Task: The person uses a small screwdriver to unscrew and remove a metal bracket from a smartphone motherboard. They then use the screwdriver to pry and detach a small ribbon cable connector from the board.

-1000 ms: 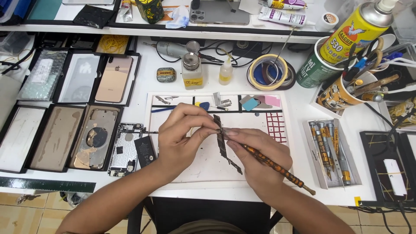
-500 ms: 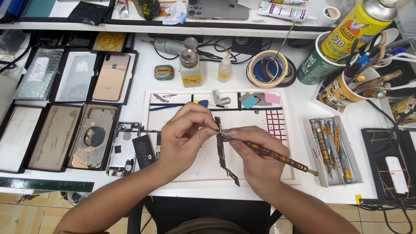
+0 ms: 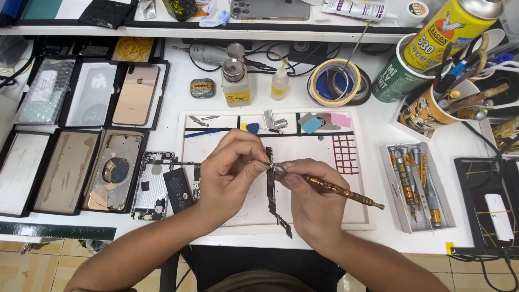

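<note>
A long, narrow circuit board is being held over the white mat on the counter, its long axis running from 12 to 6 o'clock. Its top end is being pinched by the left hand from 9 o'clock. The right hand is clamped on a screwdriver, whose tip is being pressed to that same end from 3 o'clock.

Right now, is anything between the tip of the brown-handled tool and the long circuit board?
Nothing visible. The left hand pinches the circuit board upright while the right hand brings the brown-handled tool to its upper part.
</note>
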